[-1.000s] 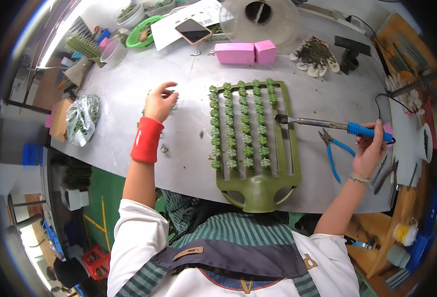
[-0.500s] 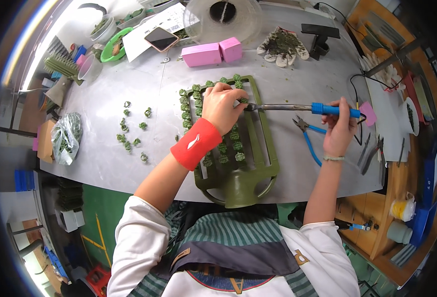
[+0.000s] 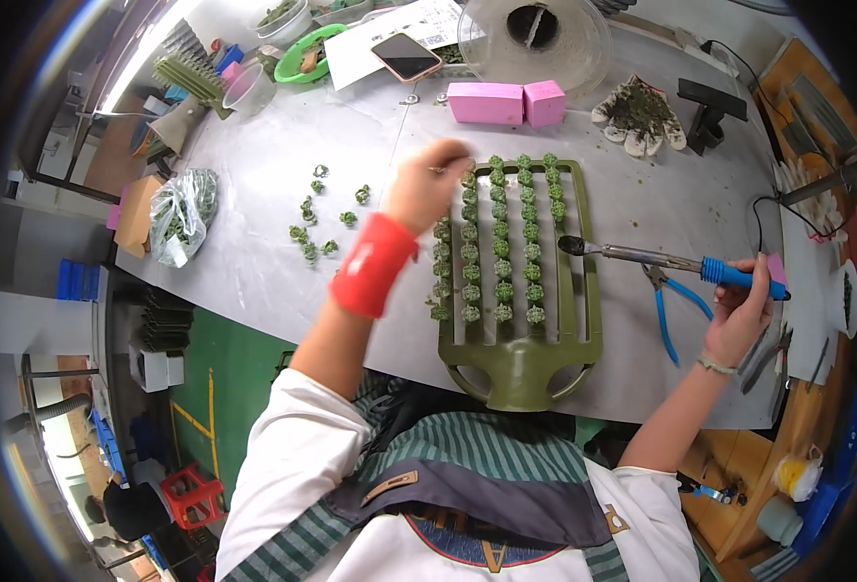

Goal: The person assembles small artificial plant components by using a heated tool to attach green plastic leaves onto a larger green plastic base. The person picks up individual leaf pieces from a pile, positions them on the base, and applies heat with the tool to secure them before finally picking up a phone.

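My right hand (image 3: 740,312) grips a soldering iron (image 3: 715,270) by its blue handle; its dark, rounded tip lies over the right side of the olive-green slatted plastic frame (image 3: 518,367). Small green succulent-like rosettes (image 3: 501,248) sit in rows along the frame's left and middle slats, the right slat showing bare. My left hand (image 3: 427,186), with a red wristband, hovers by the frame's upper left corner. Motion blurs its fingers, so whether they hold anything cannot be made out. Several loose rosettes (image 3: 348,219) lie on the grey table to its left.
Blue-handled pliers (image 3: 663,310) lie right of the frame. Pink blocks (image 3: 487,102), a phone (image 3: 406,57), a dirty glove (image 3: 639,116) and a black stand (image 3: 710,112) are at the back. A clear bag of green pieces (image 3: 182,218) sits far left.
My left hand has moved off the frame's rows toward its upper left. My right hand has drawn the iron's tip away from the left fingers, rightward and nearer. The whole view has shifted.
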`<state>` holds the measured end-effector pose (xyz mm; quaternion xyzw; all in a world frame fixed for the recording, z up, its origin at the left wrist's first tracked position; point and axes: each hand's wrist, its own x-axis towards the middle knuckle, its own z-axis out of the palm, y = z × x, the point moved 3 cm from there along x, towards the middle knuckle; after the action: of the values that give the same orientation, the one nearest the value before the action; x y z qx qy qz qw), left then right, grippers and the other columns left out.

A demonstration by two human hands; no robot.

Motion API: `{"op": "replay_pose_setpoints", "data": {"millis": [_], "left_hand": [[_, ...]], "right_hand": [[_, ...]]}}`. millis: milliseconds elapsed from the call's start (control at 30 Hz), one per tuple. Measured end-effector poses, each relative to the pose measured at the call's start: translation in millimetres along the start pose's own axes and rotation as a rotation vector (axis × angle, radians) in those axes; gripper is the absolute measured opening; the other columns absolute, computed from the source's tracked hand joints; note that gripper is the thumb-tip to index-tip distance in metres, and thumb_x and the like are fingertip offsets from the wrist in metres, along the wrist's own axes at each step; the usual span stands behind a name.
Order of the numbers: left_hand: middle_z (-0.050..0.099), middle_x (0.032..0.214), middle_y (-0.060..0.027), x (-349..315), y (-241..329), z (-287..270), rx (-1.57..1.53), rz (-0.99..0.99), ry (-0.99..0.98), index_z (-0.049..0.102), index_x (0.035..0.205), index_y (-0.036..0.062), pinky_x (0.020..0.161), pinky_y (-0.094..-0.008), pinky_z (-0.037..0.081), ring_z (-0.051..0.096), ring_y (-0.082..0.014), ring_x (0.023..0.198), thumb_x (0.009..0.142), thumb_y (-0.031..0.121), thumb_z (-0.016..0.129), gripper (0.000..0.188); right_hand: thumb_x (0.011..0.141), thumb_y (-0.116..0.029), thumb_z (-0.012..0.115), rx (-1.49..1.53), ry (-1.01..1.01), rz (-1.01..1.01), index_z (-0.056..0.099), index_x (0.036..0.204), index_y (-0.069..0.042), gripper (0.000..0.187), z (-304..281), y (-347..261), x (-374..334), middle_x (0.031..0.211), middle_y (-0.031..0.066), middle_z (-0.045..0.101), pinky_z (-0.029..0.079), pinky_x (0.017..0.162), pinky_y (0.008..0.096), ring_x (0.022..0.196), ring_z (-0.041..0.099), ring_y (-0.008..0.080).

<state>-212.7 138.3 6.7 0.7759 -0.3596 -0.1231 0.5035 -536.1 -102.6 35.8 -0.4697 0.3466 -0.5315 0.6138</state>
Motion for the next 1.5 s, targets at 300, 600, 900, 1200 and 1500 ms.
{"op": "replay_pose_setpoints", "data": {"millis": [300,600,900,1200,1500], "left_hand": [[0.064,0.081,-0.0099,-66.0,-80.9,-123.3,0.846,-0.091,-0.007,0.064,0.093,0.0039,0.072,-0.0336,0.052,0.064,-0.027,0.078,0.076,0.006,0.071,0.018],[0.066,0.079,-0.0021,-47.9,15.9,-22.4,0.0,-0.096,-0.138,0.068,0.105,0.0074,0.066,-0.0226,0.049,0.057,-0.0068,0.07,0.085,0.006,0.069,0.02],[0.065,0.085,-0.0093,-36.4,65.9,82.3,0.358,0.353,-0.164,0.069,0.097,0.0084,0.075,-0.0357,0.049,0.06,-0.0257,0.082,0.077,0.01,0.073,0.02],[0.067,0.087,-0.004,-34.9,49.7,95.0,0.528,0.446,-0.113,0.07,0.095,0.0149,0.086,-0.0383,0.041,0.056,-0.0242,0.096,0.073,0.014,0.075,0.023],[0.064,0.098,-0.0077,-9.7,18.0,15.7,0.179,0.162,-0.035,0.067,0.104,0.0104,0.078,-0.0323,0.049,0.06,-0.028,0.088,0.081,0.015,0.069,0.023]], "right_hand": [[0.089,-0.029,0.065,-0.019,-0.009,-0.006,0.061,0.073,-0.006,0.029,4.7,-3.6,-5.2,0.069,0.004,0.062,0.039,0.045,0.0192,0.048,0.05,0.0087],[0.089,-0.027,0.066,0.028,-0.025,-0.047,0.062,0.074,-0.003,0.028,0.7,-8.9,-7.2,0.066,0.0056,0.062,0.042,0.045,0.0206,0.048,0.053,0.0102],[0.089,-0.024,0.066,0.033,-0.03,-0.014,0.062,0.077,-0.003,0.025,-3.7,9.8,-4.8,0.068,0.0067,0.063,0.044,0.045,0.0228,0.048,0.056,0.0121],[0.09,-0.024,0.065,-0.004,-0.067,-0.024,0.062,0.078,-0.001,0.026,-4.0,12.3,-6.8,0.07,0.0067,0.063,0.043,0.044,0.0241,0.049,0.056,0.0137],[0.092,-0.026,0.062,0.021,-0.008,-0.044,0.06,0.074,-0.005,0.027,-14.6,-8.2,-8.2,0.067,0.0045,0.06,0.037,0.044,0.0218,0.047,0.048,0.0095]]}}
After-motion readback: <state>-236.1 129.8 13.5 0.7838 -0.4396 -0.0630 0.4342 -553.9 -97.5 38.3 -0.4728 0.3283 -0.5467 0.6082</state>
